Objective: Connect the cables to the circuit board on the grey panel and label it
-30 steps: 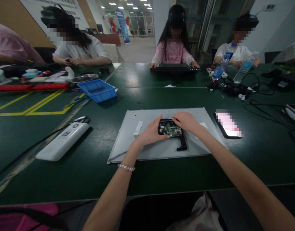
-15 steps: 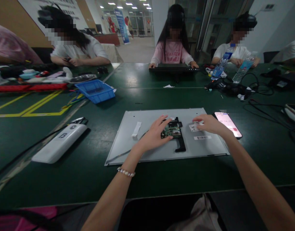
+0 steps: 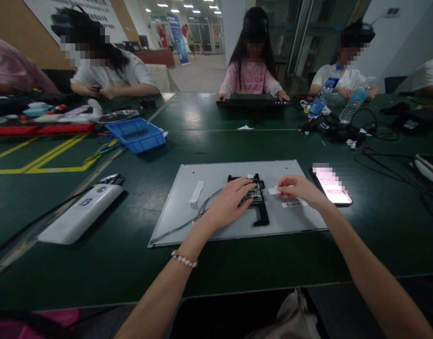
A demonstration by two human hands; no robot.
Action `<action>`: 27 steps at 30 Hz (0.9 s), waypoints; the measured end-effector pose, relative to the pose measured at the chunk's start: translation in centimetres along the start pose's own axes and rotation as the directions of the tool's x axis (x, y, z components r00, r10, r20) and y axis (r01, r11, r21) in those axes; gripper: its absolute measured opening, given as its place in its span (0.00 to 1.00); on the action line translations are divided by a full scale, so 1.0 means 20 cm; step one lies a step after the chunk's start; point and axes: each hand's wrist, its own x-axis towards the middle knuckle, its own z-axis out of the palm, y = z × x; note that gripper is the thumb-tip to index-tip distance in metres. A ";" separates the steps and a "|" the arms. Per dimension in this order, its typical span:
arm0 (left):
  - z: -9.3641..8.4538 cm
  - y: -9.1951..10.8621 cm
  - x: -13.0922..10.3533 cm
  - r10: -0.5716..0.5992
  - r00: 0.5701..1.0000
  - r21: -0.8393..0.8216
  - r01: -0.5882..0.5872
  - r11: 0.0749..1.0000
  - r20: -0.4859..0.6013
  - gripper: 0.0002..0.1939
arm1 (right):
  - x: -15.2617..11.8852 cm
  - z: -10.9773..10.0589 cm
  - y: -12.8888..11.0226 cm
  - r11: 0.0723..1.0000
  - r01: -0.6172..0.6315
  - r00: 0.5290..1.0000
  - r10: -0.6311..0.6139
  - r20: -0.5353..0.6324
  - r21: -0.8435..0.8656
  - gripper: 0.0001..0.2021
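A flat grey display panel lies on the green table. On its middle sits a green circuit board in a black plastic bracket. My left hand rests over the board's left part with fingers stretched out, hiding some of it. Grey cables run from beneath this hand to the panel's near left corner. To the right of the bracket, my right hand pinches a small white tape-like piece just over the panel. Below these fingers, a barcode label is partly visible.
A white strip lies on the panel's left. Beside the panel are a lit phone and a white power bank with a cable. Farther off stand a blue bin and bottles. Several people sit across the table.
My right hand has moved slightly left, and the white piece now sticks out past its fingertips. My left hand has settled lower over the board. The view has shifted slightly.
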 end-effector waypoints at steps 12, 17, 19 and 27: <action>0.03 0.09 0.04 0.050 0.998 0.134 -0.054 0.990 0.033 0.18 | 0.01 0.13 -0.01 0.999 -0.010 0.996 0.007 0.085 0.042 0.08; 0.07 0.11 0.05 0.065 0.996 0.195 -0.075 0.978 0.056 0.16 | 0.01 0.16 0.01 0.997 0.072 0.997 -0.071 0.034 -0.007 0.09; 0.08 0.10 0.05 0.062 0.997 0.204 -0.072 0.976 0.055 0.15 | 0.00 0.17 0.00 0.996 0.078 0.997 -0.079 -0.006 -0.052 0.09; 0.08 0.10 0.06 0.053 0.998 0.213 -0.060 0.975 0.040 0.13 | -0.04 0.19 -0.08 0.837 0.312 0.935 -0.355 -0.013 -0.450 0.04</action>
